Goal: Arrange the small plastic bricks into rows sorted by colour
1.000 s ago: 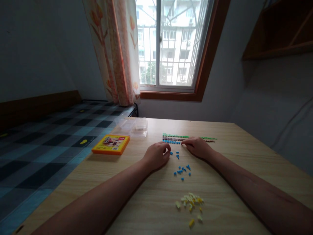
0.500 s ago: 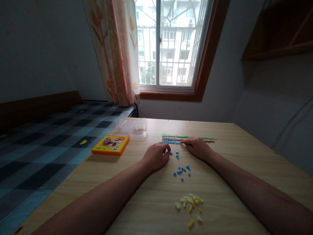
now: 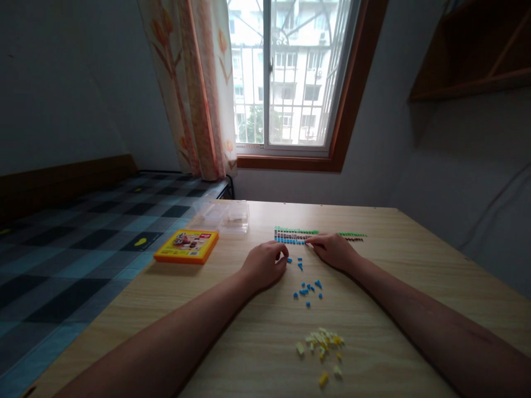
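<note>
My right hand (image 3: 332, 249) reaches over the far part of the table, its fingers closed together and their tips at a small blue building brick (image 3: 305, 242), the right end of a short blue row (image 3: 288, 241). Behind lie a row of brown bricks (image 3: 294, 236) and a row of green bricks (image 3: 296, 230), both partly hidden by this hand. My left hand (image 3: 266, 262) rests on the table with curled fingers, its tips close to a loose blue brick (image 3: 289, 260). Whatever those fingers hold is hidden. More loose blue bricks (image 3: 305, 291) are scattered nearer me.
A pile of cream and yellow bricks (image 3: 323, 340) lies near the front of the wooden table (image 3: 415, 309). At left are a yellow and orange box (image 3: 186, 247) and clear plastic trays (image 3: 226, 215). A bed (image 3: 103, 232) stands beyond the left edge.
The view has shifted very slightly. Both hands and the bricks stay in the same places on the table.
</note>
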Available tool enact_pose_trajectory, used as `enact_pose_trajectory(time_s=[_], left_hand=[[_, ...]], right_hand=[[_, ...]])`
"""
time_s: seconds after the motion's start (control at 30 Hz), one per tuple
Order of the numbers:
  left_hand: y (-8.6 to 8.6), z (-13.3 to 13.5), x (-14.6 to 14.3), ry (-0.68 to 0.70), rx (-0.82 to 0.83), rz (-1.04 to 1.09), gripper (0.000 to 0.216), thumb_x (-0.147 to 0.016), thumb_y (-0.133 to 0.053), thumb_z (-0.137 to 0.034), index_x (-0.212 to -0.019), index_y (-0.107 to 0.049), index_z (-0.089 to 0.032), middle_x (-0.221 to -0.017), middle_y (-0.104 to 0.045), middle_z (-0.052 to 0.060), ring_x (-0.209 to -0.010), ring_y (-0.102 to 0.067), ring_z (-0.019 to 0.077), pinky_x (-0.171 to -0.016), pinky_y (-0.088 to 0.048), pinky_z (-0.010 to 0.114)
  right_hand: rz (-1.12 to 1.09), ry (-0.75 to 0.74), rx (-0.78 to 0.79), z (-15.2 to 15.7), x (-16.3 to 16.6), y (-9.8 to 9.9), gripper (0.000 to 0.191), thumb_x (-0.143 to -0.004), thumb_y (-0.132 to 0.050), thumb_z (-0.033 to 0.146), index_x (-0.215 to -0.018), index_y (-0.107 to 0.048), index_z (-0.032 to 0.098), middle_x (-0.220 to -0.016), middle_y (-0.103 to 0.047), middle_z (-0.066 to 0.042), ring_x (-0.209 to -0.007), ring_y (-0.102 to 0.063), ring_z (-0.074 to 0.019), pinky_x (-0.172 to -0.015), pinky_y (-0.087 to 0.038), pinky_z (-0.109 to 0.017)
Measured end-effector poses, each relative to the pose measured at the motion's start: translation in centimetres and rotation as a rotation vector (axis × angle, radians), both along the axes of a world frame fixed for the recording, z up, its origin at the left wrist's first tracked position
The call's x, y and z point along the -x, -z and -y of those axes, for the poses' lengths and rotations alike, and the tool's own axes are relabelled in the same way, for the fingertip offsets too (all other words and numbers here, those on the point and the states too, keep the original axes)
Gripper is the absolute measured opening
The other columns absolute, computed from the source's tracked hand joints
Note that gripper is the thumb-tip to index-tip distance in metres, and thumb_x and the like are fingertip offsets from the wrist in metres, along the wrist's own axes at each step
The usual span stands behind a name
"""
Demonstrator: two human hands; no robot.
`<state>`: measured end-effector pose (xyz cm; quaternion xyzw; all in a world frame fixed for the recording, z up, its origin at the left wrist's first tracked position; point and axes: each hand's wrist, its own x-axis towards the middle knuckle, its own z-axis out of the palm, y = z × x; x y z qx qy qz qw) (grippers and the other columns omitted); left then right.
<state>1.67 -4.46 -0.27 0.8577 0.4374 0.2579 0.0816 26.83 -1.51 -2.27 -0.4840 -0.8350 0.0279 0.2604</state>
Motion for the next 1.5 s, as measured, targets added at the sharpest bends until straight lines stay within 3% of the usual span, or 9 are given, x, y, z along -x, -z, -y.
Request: enact_pose_trajectory(time_s=[0.17, 0.37, 0.53, 0.83, 1.07, 1.23, 1.5], left_hand=[[0.0, 0.0, 0.0, 0.000, 0.002, 0.003, 0.012, -0.078, -0.055, -0.020, -0.083, -0.066, -0.021, -0.083, -0.064, 0.001, -0.068, -0.054, 0.0128, -0.062, -0.039, 0.023], [0.1, 0.0, 0.0, 0.001, -0.010, 0.008, 0.012, -0.079, -0.055, -0.021, -0.083, -0.067, -0.021, -0.082, -0.064, 0.002, -0.069, -0.054, 0.0131, -0.063, -0.039, 0.023], [0.0, 0.1, 0.0, -0.002, -0.010, -0.006, 0.012, -0.080, -0.055, -0.021, -0.083, -0.067, -0.021, -0.082, -0.065, 0.002, -0.069, -0.055, 0.0134, -0.063, -0.039, 0.024], [0.1, 0.1, 0.0, 0.000, -0.014, 0.001, 0.011, -0.080, -0.055, -0.021, -0.082, -0.066, -0.021, -0.081, -0.064, 0.000, -0.069, -0.055, 0.0129, -0.063, -0.040, 0.023], [0.3, -0.1, 0.0, 0.006, -0.020, 0.010, 0.010, -0.079, -0.055, -0.020, -0.082, -0.065, -0.021, -0.082, -0.065, 0.000, -0.069, -0.055, 0.0126, -0.063, -0.040, 0.023], [0.2, -0.1, 0.0, 0.000, -0.016, 0.004, 0.011, -0.080, -0.055, -0.021, -0.083, -0.066, -0.022, -0.083, -0.065, 0.000, -0.069, -0.055, 0.0128, -0.064, -0.040, 0.023], [0.2, 0.0, 0.0, -0.008, -0.001, -0.003, 0.014, -0.079, -0.055, -0.020, -0.084, -0.067, -0.021, -0.084, -0.065, 0.002, -0.070, -0.056, 0.0130, -0.063, -0.040, 0.023]], right_hand=[[-0.037, 0.001, -0.024, 0.3, 0.3, -0.2, 0.030, -0.087, -0.052, 0.020, -0.104, -0.075, 0.026, -0.099, -0.074, -0.004, -0.085, -0.067, -0.0190, -0.077, -0.049, -0.028], [-0.182, -0.216, -0.004, 1.6, 1.6, -0.7, 0.025, -0.082, -0.055, 0.015, -0.094, -0.077, 0.020, -0.073, -0.067, -0.004, -0.061, -0.056, -0.0124, -0.060, -0.043, -0.023], [-0.151, -0.288, -0.015, 1.9, 2.0, -0.8, 0.019, -0.079, -0.061, 0.016, -0.087, -0.077, 0.020, -0.065, -0.061, -0.002, -0.057, -0.052, -0.0106, -0.057, -0.039, -0.022], [-0.047, -0.269, -0.010, 1.8, 1.4, -0.9, 0.016, -0.079, -0.061, 0.016, -0.082, -0.075, 0.021, -0.068, -0.062, -0.001, -0.060, -0.054, -0.0109, -0.058, -0.039, -0.021], [-0.080, -0.105, -0.073, 0.4, -0.4, -0.3, 0.023, -0.082, -0.057, 0.018, -0.098, -0.075, 0.023, -0.083, -0.069, -0.003, -0.062, -0.056, -0.0113, -0.062, -0.042, -0.023], [-0.098, -0.186, -0.026, 0.8, -0.4, -0.7, 0.016, -0.078, -0.059, 0.016, -0.082, -0.074, 0.019, -0.070, -0.065, -0.002, -0.057, -0.052, -0.0104, -0.056, -0.039, -0.022], [-0.058, -0.210, 0.013, 1.1, -0.2, -0.8, 0.018, -0.076, -0.058, 0.016, -0.081, -0.075, 0.019, -0.067, -0.065, -0.001, -0.057, -0.053, -0.0104, -0.055, -0.038, -0.021]])
